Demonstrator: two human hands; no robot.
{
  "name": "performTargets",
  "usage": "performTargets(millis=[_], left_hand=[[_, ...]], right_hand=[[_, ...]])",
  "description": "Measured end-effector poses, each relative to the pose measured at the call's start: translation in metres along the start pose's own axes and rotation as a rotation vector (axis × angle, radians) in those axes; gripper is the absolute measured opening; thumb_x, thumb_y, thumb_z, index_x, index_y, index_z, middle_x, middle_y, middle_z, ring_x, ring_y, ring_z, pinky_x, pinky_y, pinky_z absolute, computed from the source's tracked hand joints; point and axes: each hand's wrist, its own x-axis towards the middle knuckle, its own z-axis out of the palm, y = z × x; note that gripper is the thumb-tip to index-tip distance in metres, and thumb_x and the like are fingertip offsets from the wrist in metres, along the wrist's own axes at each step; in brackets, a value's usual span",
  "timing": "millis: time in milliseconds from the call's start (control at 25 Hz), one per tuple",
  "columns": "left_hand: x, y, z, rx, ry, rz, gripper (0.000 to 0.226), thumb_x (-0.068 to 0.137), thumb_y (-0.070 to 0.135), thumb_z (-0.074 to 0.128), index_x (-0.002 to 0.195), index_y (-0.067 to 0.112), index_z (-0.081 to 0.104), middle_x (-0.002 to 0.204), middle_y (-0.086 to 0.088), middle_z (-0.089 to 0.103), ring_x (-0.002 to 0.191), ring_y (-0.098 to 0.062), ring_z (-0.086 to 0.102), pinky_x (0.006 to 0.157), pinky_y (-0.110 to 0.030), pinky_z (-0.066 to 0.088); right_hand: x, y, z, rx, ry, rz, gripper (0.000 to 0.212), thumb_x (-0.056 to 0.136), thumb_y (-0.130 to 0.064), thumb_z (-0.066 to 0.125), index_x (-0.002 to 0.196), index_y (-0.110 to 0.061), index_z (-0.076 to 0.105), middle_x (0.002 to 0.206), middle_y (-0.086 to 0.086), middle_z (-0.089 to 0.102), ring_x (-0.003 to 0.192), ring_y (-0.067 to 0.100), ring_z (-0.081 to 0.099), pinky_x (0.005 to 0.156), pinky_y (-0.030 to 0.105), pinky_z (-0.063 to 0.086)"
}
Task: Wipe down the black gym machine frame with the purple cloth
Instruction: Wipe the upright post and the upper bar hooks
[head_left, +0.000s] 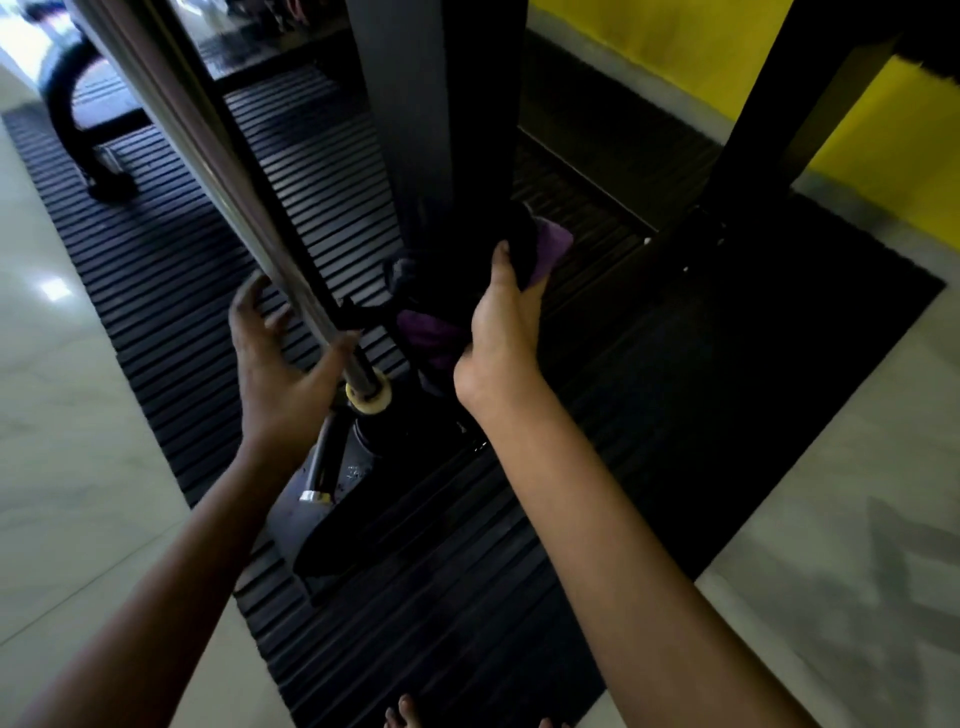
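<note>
Counts: 2 hands, left hand (280, 364) and right hand (501, 332). 1 purple cloth (550, 249), 1 black upright frame post (415, 130), 1 chrome bar (208, 140) with 1 pale end cap (370, 399). 1 ribbed black floor mat (171, 270), 1 yellow wall (675, 47).

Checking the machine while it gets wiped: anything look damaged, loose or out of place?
Nothing clearly damaged. The right hand holds the purple cloth around the black post; the left hand is open beside the steel bar. The base is too dark to judge.

My right hand (501, 332) presses the cloth (550, 249) against the frame post (415, 130), with the steel bar (208, 135) and my left hand (280, 358) to its left.
</note>
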Motion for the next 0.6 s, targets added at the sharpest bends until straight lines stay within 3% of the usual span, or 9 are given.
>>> performTargets(millis=[80,160,240,320,440,520,600], left_hand=[[0.015,0.043,0.009,-0.117,0.143,0.080,0.052,0.088,0.019,0.067,0.128,0.005,0.037,0.113,0.002,0.052,0.099,0.001,0.054,0.086,-0.016,0.047],[0.024,0.066,0.017,-0.188,0.241,0.025,0.024,0.094,0.016,0.060,0.107,0.022,0.041,0.090,0.010,0.050,0.079,0.010,0.053,0.072,-0.012,0.047],[0.025,0.074,0.020,-0.135,0.259,0.025,0.027,0.097,0.012,0.055,0.099,0.028,0.033,0.083,0.012,0.042,0.070,0.017,0.050,0.065,-0.007,0.042],[0.024,0.072,0.019,-0.126,0.238,0.018,0.027,0.098,0.010,0.052,0.111,0.023,0.032,0.089,0.011,0.043,0.075,0.019,0.050,0.067,-0.003,0.040],[0.023,0.075,0.016,-0.128,0.197,-0.071,0.054,0.098,0.015,0.052,0.140,0.000,0.023,0.107,-0.005,0.051,0.091,-0.001,0.051,0.078,-0.009,0.046],[0.024,0.075,0.014,-0.133,0.169,-0.099,0.057,0.097,0.015,0.053,0.142,0.000,0.022,0.107,-0.008,0.051,0.088,-0.005,0.051,0.077,-0.012,0.048],[0.024,0.077,0.007,-0.157,0.115,-0.143,0.054,0.097,0.014,0.054,0.141,0.006,0.024,0.103,0.001,0.051,0.091,-0.005,0.053,0.076,-0.012,0.046]], right_hand=[[-0.006,-0.008,0.004,0.020,0.018,0.016,0.041,0.100,-0.026,0.045,0.140,-0.032,0.036,0.137,0.005,0.049,0.122,0.025,0.051,0.101,0.043,0.041],[-0.009,-0.015,0.004,0.011,0.037,0.027,0.040,0.100,-0.024,0.045,0.139,-0.033,0.038,0.139,0.005,0.048,0.122,0.024,0.050,0.102,0.044,0.041],[-0.017,-0.023,0.011,0.009,-0.025,-0.025,0.045,0.100,-0.023,0.046,0.141,-0.038,0.034,0.141,-0.002,0.045,0.123,0.018,0.047,0.103,0.041,0.039],[-0.023,-0.022,0.017,-0.030,-0.083,-0.100,0.051,0.099,-0.024,0.047,0.144,-0.039,0.028,0.141,-0.006,0.043,0.123,0.011,0.044,0.103,0.034,0.036],[-0.019,-0.018,0.019,0.005,0.030,-0.102,0.050,0.098,-0.025,0.048,0.145,-0.032,0.030,0.142,0.000,0.044,0.127,0.017,0.046,0.110,0.036,0.035],[-0.015,-0.016,0.024,0.076,0.096,-0.036,0.047,0.100,-0.026,0.045,0.144,-0.032,0.031,0.143,0.002,0.044,0.128,0.022,0.046,0.108,0.041,0.037],[-0.025,-0.018,0.037,0.093,0.076,-0.103,0.048,0.100,-0.021,0.044,0.145,-0.033,0.030,0.143,-0.001,0.043,0.129,0.021,0.046,0.106,0.038,0.039]])
